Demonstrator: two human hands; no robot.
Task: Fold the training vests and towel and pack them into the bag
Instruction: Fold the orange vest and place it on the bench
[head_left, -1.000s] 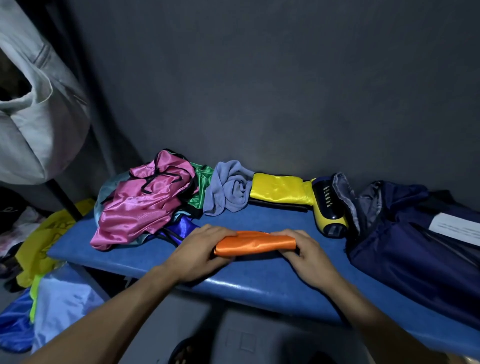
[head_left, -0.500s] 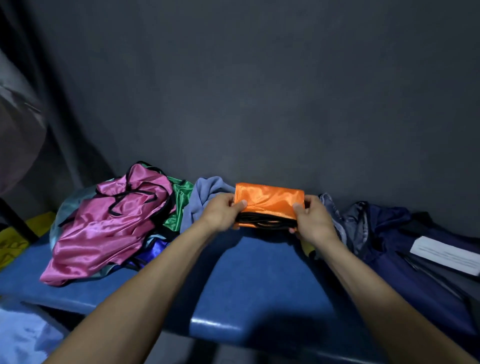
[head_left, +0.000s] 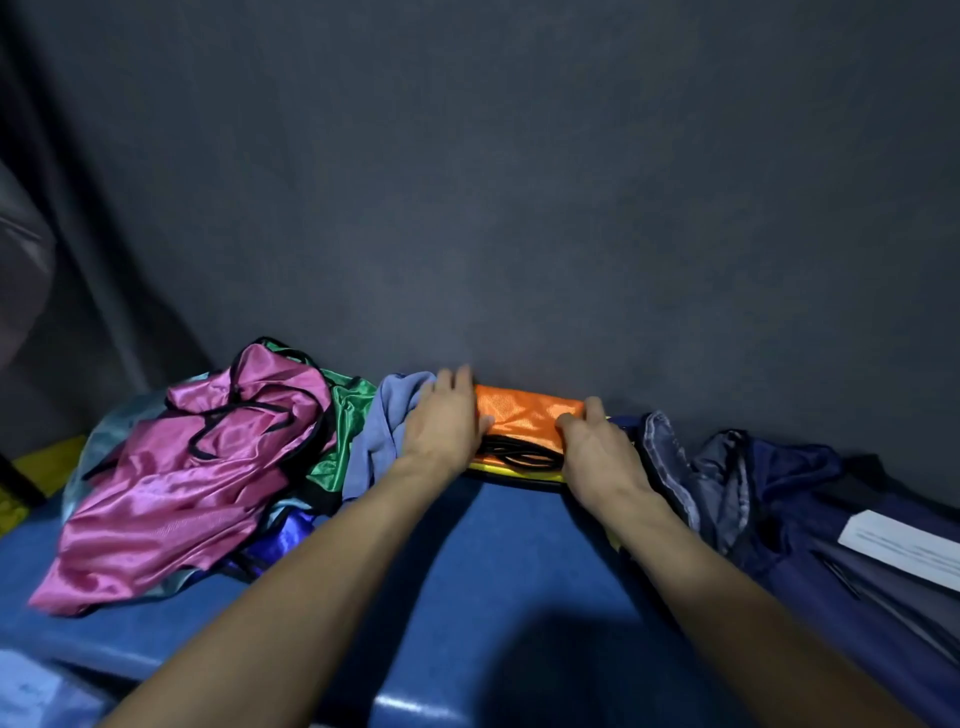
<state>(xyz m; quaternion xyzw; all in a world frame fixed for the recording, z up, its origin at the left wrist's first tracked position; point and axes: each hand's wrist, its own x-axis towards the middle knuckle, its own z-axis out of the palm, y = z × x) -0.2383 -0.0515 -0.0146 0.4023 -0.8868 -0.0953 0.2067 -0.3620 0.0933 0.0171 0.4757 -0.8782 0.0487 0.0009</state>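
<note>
A folded orange vest (head_left: 524, 421) lies on top of a folded yellow vest (head_left: 519, 472) against the back wall of the blue bench (head_left: 519, 571). My left hand (head_left: 444, 421) rests at its left end with fingers straight and thumb touching the fabric. My right hand (head_left: 597, 447) holds its right end, fingers over the top. Left of them lies a crumpled grey-blue towel (head_left: 384, 431), then a heap with a pink vest (head_left: 208, 467), a green vest (head_left: 348, 421) and a blue vest (head_left: 280, 540). The dark navy bag (head_left: 810, 509) lies open at the right.
A white label (head_left: 904, 551) shows on the bag. Yellow cloth (head_left: 41, 462) sits beyond the bench's left end. A pale hanging bag (head_left: 21, 270) is at the far left. The dark wall runs close behind the pile.
Both hands lifted the folded orange vest from the bench's front, carried it back and set it down on the yellow vest by the wall. My left hand's grip has loosened.
</note>
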